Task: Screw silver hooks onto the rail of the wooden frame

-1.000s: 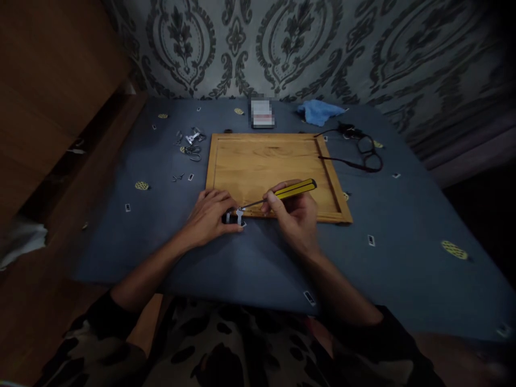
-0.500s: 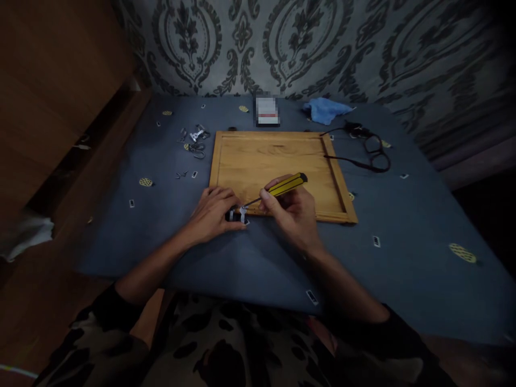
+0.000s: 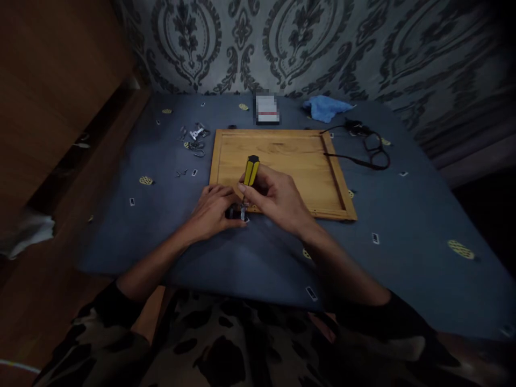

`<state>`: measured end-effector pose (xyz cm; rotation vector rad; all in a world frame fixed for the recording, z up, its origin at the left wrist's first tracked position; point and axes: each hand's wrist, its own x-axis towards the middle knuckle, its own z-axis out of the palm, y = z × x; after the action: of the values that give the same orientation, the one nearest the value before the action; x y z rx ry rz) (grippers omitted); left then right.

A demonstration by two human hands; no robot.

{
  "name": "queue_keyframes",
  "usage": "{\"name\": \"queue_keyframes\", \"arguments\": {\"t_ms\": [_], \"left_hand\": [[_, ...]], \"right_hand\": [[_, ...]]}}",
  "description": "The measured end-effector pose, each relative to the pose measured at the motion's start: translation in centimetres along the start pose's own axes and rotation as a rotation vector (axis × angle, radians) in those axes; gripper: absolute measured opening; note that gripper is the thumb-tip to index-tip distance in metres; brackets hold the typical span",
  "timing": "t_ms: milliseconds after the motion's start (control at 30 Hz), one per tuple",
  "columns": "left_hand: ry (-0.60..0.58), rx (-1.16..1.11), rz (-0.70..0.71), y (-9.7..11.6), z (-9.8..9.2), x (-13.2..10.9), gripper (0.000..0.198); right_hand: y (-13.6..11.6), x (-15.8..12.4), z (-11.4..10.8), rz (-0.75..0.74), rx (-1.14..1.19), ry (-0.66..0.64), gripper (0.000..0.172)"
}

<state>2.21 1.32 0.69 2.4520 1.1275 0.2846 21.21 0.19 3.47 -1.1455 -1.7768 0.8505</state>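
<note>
A person seated at a tabletop (image 3: 403, 279) draped in a matte blue-grey cloth works on a small dark part with a bright metal piece (image 3: 241, 213), which lies on the cloth just at the near edge of a shallow wooden tray (image 3: 342, 185). The right hand (image 3: 278, 199) has its grip wrapped tight around a screwdriver (image 3: 250, 172) with a yellow and black handle, held nearly upright, its thin steel shaft pointing down onto the metal piece. The left hand (image 3: 212, 212) lies flat and low on the cloth, its fingers (image 3: 226, 193) curled together over the dark part and pinning it from the left; the two hands meet over the part. The tray is rectangular, of pale honey-coloured wood with visible grain and a raised rim, and a narrow ledge runs along its right side. To the left of the tray a loose scatter of small shiny metal fittings (image 3: 195, 137) lies on the cloth, too small to tell apart. Behind the tray, by the wall, stands a small white box (image 3: 266, 110), blurred, and to its right lies a crumpled soft blue rag (image 3: 326, 107). A pair of dark-framed glasses (image 3: 374, 150) lies open beside the tray's far right corner, one thin arm reaching over the tray's rim. The cloth carries a sparse print of small yellow ovals and tiny pale rectangles. The wall behind bears grey damask-patterned wallpaper (image 3: 322, 48), and dark patterned sleeves (image 3: 403, 328) cover both forearms.
</note>
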Motion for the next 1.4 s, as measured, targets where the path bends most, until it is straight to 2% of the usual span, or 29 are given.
{"name": "queue_keyframes", "arguments": {"t_ms": [133, 467, 833, 1067, 1400], "left_hand": [[0.007, -0.016, 0.003, 0.1, -0.1, 0.0, 0.049], [0.017, 0.005, 0.007, -0.1, 0.1, -0.1, 0.044], [0.034, 0.003, 0.0, 0.1, 0.2, 0.0, 0.047], [0.032, 0.004, 0.0, 0.0, 0.2, -0.1, 0.045], [0.021, -0.006, -0.002, -0.1, 0.2, 0.0, 0.045]], "right_hand": [[-0.4, 0.1, 0.0, -0.005, 0.006, -0.034, 0.037], [0.8, -0.3, -0.6, -0.021, 0.134, -0.07, 0.036], [1.1, -0.2, 0.5, 0.052, 0.245, -0.023, 0.047], [0.6, -0.4, -0.2, 0.026, 0.285, -0.087, 0.039], [1.1, -0.3, 0.2, 0.023, 0.267, 0.041, 0.04]]}}
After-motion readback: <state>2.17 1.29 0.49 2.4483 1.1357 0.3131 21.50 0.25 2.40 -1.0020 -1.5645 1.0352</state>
